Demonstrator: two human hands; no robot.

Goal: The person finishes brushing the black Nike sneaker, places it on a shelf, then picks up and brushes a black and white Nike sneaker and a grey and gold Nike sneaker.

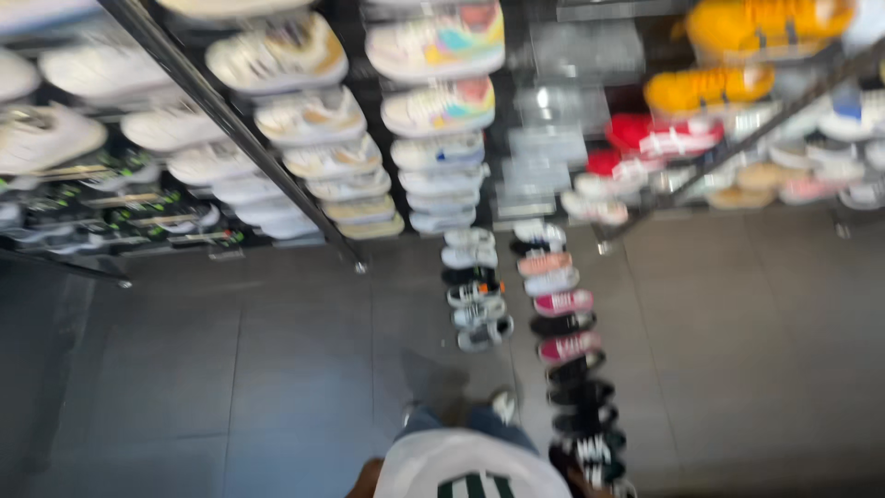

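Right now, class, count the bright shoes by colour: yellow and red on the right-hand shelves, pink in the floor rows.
Yellow shoes: 2
Red shoes: 2
Pink shoes: 3
Total: 7, as far as the blur allows.

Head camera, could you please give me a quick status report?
Hands out of view. Two rows of sneakers on grey floor ahead; wall racks full. Picture blurred.
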